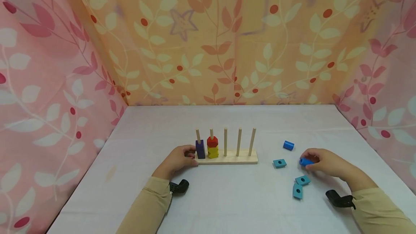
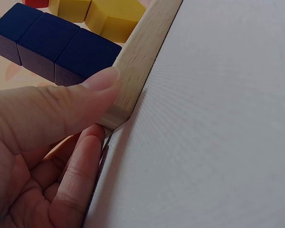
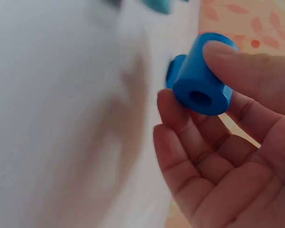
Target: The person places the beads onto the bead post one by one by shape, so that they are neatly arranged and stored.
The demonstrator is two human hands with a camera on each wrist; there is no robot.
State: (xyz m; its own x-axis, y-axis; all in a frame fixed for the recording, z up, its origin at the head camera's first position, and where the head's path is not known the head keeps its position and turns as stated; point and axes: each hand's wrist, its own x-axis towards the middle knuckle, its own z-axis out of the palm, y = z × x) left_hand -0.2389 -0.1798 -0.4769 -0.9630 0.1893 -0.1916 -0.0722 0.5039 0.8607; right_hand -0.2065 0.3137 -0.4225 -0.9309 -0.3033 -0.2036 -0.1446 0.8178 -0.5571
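Observation:
My left hand (image 1: 178, 160) grips the left end of a wooden peg stand (image 1: 232, 158), its thumb (image 2: 102, 80) on the base edge beside the dark blue blocks. Five thin pegs stand on the base. A stack of dark blue square blocks (image 1: 200, 149) is on the leftmost peg. The second peg carries yellow blocks (image 1: 213, 151) with red blocks (image 1: 212, 141) above them; the other pegs are bare. To the right, my right hand (image 1: 328, 162) pinches a bright blue cylinder (image 3: 199, 78) between thumb and fingers, the hole in its end showing in the right wrist view.
Another blue cylinder (image 1: 288, 145) lies on its side beyond the right hand. Teal blocks with holes lie on the white cloth: one (image 1: 280, 163) near the stand, another (image 1: 303, 180) and a third (image 1: 297, 191) closer in. Patterned curtains (image 1: 208, 39) surround the table.

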